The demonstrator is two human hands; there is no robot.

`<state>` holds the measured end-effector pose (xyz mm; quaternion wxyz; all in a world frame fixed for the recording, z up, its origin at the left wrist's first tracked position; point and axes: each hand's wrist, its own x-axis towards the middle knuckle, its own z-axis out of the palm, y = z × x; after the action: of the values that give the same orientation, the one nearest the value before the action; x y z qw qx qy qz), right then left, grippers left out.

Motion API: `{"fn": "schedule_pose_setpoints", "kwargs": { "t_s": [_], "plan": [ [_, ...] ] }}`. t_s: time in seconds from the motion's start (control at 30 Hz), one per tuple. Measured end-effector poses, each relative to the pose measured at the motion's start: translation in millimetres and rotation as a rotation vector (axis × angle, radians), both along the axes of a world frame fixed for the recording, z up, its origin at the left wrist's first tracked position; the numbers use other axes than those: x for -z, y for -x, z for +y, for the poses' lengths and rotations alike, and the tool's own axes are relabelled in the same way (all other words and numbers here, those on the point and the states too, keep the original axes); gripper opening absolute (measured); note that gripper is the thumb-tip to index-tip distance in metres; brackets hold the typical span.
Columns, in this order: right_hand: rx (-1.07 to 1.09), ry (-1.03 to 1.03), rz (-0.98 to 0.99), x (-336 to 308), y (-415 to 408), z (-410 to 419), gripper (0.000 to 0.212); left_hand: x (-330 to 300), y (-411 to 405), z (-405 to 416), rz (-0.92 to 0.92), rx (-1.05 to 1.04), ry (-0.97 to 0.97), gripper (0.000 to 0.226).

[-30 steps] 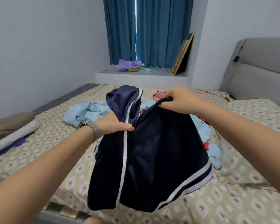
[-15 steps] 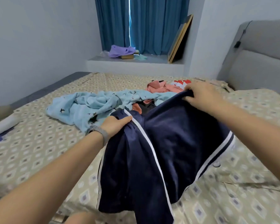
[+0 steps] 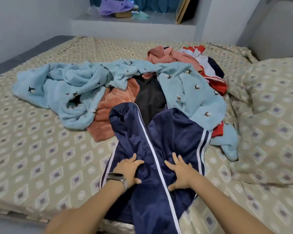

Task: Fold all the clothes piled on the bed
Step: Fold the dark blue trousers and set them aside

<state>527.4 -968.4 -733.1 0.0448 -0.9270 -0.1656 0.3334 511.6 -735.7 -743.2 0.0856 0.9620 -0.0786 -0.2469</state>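
Navy shorts with white stripes (image 3: 161, 137) lie on the patterned bed sheet (image 3: 41, 157) near the front edge, their far end resting against the pile. My left hand (image 3: 129, 169), with a watch on the wrist, and my right hand (image 3: 180, 173) press flat on the shorts with fingers spread, one on each side of a white stripe. Behind lies the pile: a light blue garment (image 3: 71, 88), a salmon cloth (image 3: 113, 105), a black garment (image 3: 150, 95), a pink one (image 3: 166, 55) and a red and white one (image 3: 211, 71).
A pillow (image 3: 271, 105) in the same pattern lies at the right, below a grey headboard (image 3: 277, 31). At the back a window ledge (image 3: 142, 24) holds a purple cloth (image 3: 113, 5) and a leaning board (image 3: 183, 9). Bare sheet spreads to the left.
The shorts were held up in the air by both hands; now they lie on the bed. Both hands let go of the top edge and came down flat on the cloth.
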Motion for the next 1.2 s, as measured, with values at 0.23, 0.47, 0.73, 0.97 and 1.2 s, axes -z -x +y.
{"fn": "schedule_pose_setpoints", "kwargs": {
  "t_s": [0.23,0.47,0.73,0.97,1.2],
  "plan": [
    [0.177,-0.116,-0.111,4.7,18.1,8.9,0.083,11.3,19.9,-9.8,-0.111,-0.073,0.002,0.058],
    [0.122,-0.375,-0.362,-10.0,80.9,23.4,0.087,-0.9,73.9,4.4,-0.17,-0.175,0.22,0.056],
    [0.156,-0.579,-0.222,-33.9,88.4,34.2,0.03,0.0,88.2,17.8,-0.243,-0.135,0.262,0.045],
    [1.203,-1.339,-0.063,-78.1,32.8,16.7,0.015,-3.3,91.8,27.3,-0.345,-0.167,0.22,0.041],
    [1.066,-1.008,-0.242,-91.7,36.9,36.6,0.092,-19.4,103.7,30.7,-0.194,-0.611,-0.036,0.06]
  ]
}}
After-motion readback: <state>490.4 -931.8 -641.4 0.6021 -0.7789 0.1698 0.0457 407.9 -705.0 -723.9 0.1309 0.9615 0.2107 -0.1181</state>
